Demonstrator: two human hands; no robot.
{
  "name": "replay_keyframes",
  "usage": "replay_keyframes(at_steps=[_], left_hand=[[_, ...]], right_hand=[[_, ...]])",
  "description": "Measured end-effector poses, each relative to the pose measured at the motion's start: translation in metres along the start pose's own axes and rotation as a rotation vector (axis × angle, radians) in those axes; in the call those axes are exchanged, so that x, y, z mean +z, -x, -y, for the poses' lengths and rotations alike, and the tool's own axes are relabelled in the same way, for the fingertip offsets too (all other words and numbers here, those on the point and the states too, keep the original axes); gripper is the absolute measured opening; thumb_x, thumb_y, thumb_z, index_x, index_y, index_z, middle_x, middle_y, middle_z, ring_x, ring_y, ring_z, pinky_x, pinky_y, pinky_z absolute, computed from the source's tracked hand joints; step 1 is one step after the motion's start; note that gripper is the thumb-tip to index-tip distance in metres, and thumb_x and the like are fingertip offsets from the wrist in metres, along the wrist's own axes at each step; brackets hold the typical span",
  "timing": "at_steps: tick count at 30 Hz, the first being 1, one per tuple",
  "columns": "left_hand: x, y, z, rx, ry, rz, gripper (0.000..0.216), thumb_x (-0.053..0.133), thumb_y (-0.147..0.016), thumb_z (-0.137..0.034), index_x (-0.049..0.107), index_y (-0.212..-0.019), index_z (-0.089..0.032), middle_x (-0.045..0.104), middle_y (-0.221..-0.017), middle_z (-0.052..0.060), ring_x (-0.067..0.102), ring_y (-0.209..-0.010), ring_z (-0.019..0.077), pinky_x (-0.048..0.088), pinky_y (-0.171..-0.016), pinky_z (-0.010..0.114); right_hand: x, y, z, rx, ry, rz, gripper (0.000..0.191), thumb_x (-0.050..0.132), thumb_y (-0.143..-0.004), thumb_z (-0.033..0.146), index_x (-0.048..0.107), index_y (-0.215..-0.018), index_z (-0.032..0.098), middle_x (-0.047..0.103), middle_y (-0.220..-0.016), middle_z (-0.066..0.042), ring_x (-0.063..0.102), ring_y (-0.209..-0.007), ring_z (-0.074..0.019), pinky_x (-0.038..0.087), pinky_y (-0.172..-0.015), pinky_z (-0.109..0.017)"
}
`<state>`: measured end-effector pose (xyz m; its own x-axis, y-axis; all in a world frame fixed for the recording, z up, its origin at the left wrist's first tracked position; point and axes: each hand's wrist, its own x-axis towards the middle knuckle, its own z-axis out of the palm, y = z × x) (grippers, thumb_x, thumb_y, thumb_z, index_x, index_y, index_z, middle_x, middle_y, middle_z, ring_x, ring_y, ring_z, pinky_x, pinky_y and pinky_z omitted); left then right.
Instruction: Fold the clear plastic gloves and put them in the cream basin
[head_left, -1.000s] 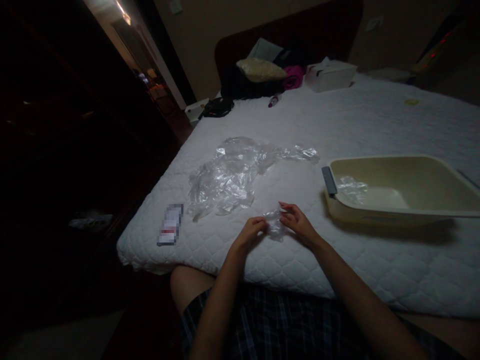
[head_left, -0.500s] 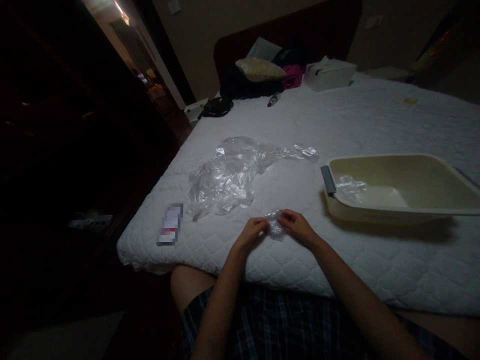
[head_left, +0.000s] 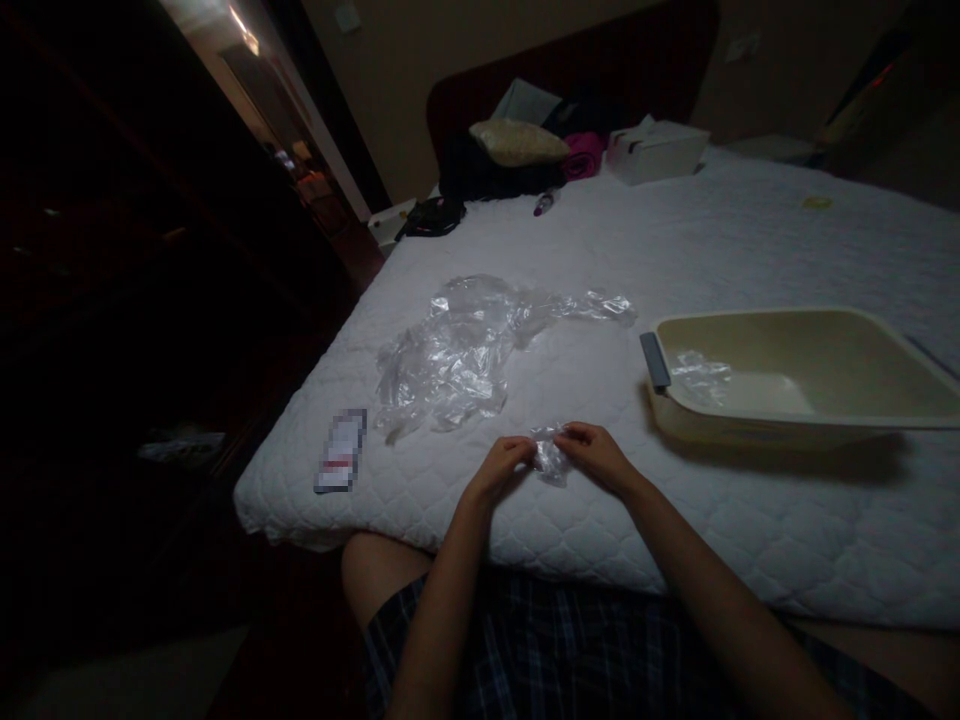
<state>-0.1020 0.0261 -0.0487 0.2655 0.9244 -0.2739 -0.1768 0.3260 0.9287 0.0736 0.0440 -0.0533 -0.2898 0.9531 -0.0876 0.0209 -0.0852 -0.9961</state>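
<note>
Between my hands is a small crumpled clear plastic bag, just above or on the quilted bed cover near its front edge. My left hand pinches the bag's left side, and my right hand pinches its upper right. Beyond them spreads a pile of thin clear plastic bags, with one strip trailing to the right. On the right stands a cream plastic tub with a grey handle, and another crumpled clear plastic bag lies inside it at the left.
A pixelated phone-like object lies left on the white bed. Toward the headboard are a white box, a pillow, a pink roll, dark cloth and a small bottle. The bed's left edge drops to a dark floor.
The small bag between my fingers has shifted shape slightly, its lower end hanging a little nearer to me. Both hands stay in nearly the same place.
</note>
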Motion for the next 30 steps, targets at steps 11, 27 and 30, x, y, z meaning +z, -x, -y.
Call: replay_keyframes(at_steps=[11,27,30], left_hand=[[-0.025,-0.008,-0.007,-0.079,0.487,-0.036,0.027,0.049,-0.079,-0.031,0.063,-0.083,-0.009,0.066,-0.081,0.012,0.063,-0.079,0.0186,0.046,-0.081,0.034],[-0.023,-0.005,0.0,-0.027,0.515,-0.145,0.018,0.05,-0.079,-0.023,0.064,-0.078,-0.011,0.067,-0.075,0.009,0.064,-0.069,0.0167,0.051,-0.072,0.031],[-0.023,-0.005,-0.001,-0.028,0.51,-0.168,0.019,0.049,-0.079,-0.022,0.064,-0.077,-0.012,0.067,-0.075,0.008,0.064,-0.069,0.0164,0.051,-0.071,0.03]], right_hand=[[0.001,0.001,0.017,-0.028,-0.14,-0.202,0.038,0.065,-0.063,0.05,0.059,-0.073,0.014,0.054,-0.06,0.0,0.045,-0.052,-0.01,0.034,-0.045,-0.022],[-0.166,0.023,0.151,-0.163,0.197,-0.398,0.025,0.073,-0.059,0.037,0.066,-0.071,0.016,0.063,-0.069,-0.004,0.055,-0.06,-0.0136,0.045,-0.056,-0.027],[-0.194,0.011,0.135,-0.06,0.233,-0.396,0.025,0.073,-0.059,0.036,0.067,-0.07,0.015,0.062,-0.063,-0.004,0.053,-0.055,-0.0127,0.044,-0.052,-0.027]])
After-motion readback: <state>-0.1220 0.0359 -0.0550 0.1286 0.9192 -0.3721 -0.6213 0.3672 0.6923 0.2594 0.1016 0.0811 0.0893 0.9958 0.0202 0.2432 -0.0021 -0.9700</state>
